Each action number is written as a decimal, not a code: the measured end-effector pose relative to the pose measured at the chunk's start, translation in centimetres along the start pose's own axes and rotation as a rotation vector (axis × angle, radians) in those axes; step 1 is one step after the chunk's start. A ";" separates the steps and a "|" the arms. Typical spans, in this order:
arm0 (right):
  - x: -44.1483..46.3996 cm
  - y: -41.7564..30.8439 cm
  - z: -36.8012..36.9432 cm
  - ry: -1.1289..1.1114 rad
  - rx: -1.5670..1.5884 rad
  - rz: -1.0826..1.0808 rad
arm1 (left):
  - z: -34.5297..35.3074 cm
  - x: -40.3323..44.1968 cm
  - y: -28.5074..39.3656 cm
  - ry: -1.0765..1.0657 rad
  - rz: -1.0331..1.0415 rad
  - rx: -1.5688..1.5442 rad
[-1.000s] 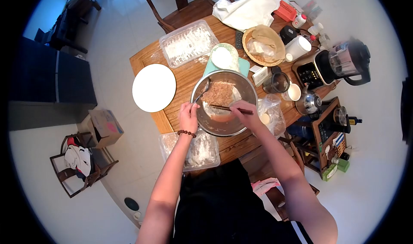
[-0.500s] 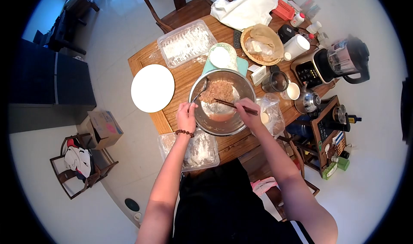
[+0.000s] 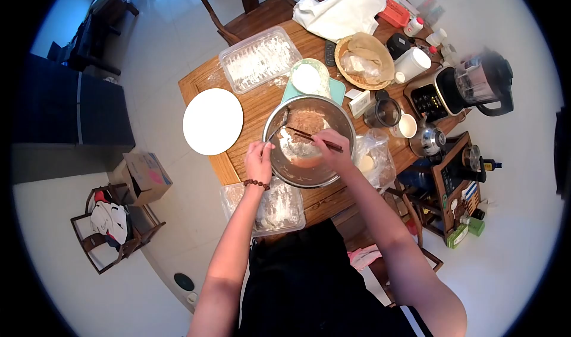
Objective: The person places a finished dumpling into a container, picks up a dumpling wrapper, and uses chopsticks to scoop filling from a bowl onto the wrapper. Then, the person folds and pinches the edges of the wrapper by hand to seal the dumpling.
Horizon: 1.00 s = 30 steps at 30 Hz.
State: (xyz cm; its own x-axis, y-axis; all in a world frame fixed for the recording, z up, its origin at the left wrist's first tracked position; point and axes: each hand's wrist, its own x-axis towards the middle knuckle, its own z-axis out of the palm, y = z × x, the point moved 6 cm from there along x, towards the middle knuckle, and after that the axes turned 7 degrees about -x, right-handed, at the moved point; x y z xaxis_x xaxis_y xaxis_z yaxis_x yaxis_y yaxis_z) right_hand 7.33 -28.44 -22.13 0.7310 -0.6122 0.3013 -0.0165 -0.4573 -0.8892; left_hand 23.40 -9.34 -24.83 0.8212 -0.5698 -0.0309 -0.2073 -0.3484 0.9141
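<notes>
A large steel mixing bowl (image 3: 344, 123) stands on the table in front of me. A reddish-brown mass (image 3: 306, 123) lies in it beside white powder and some pinkish liquid. My left hand (image 3: 259, 161) is closed at the bowl's left rim around the handle of a metal utensil (image 3: 278, 131). Its head rests inside against the wall, and whether it is a fork or a spoon I cannot make out. Over the bowl's right side, my right hand (image 3: 333, 150) grips dark chopsticks (image 3: 301, 134), their tips in the brown mass.
Floured plastic trays (image 3: 260, 57) lie beyond the bowl and near me. A white round plate (image 3: 213, 122) is at left. Right of the bowl stand a plastic bag (image 3: 377, 153), a dark pitcher (image 3: 382, 111), a paper cup (image 3: 404, 126), a wicker basket (image 3: 364, 57) and a blender (image 3: 482, 84).
My right hand has moved left and slightly up, carrying the chopstick tips further left into the brown mass. The left hand has stayed at the rim.
</notes>
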 end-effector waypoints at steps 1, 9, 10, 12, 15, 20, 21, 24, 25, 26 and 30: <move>0.1 -0.1 -0.2 0.028 -0.024 -0.003 | 0.0 0.0 0.1 -0.001 0.010 -0.002; -0.3 -2.2 2.1 -0.087 0.034 0.033 | 0.1 0.0 -0.1 -0.002 0.008 -0.002; -0.2 -2.1 2.4 -0.113 0.033 0.070 | 0.1 0.0 -0.1 -0.005 0.005 -0.004; 0.3 -1.5 2.2 -0.074 0.031 0.061 | 0.0 0.0 -0.2 -0.005 0.011 0.002; 0.8 -0.1 1.5 -0.028 0.052 0.092 | 0.0 -0.1 -0.1 0.003 0.017 0.001; 1.2 -1.3 -1.6 -0.076 0.000 0.039 | -0.2 -0.1 -0.2 0.005 -0.020 0.015; 1.3 -1.5 -2.2 -0.155 -0.033 0.075 | -0.1 -0.1 -0.2 0.004 -0.014 0.020; 1.0 -1.2 -3.5 -0.258 -0.090 0.091 | 0.0 0.0 -0.3 -0.002 -0.014 0.020; 1.0 -1.1 -3.8 -0.281 -0.109 0.070 | 0.0 0.0 -0.2 -0.005 -0.020 0.017; 0.9 -0.9 -4.1 -0.281 -0.110 0.070 | 0.0 0.1 -0.1 -0.005 -0.019 0.017; 0.3 0.3 -4.6 -0.158 -0.107 0.063 | 0.0 0.2 -0.3 -0.003 -0.024 0.000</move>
State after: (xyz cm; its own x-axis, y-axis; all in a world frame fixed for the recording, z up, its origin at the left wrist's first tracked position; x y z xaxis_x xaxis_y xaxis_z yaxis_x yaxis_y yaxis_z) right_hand 4.34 -31.72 -20.71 0.8239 -0.5369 0.1814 -0.1316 -0.4925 -0.8603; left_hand 23.63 -9.34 -25.15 0.8245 -0.5632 -0.0543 -0.1875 -0.3625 0.9129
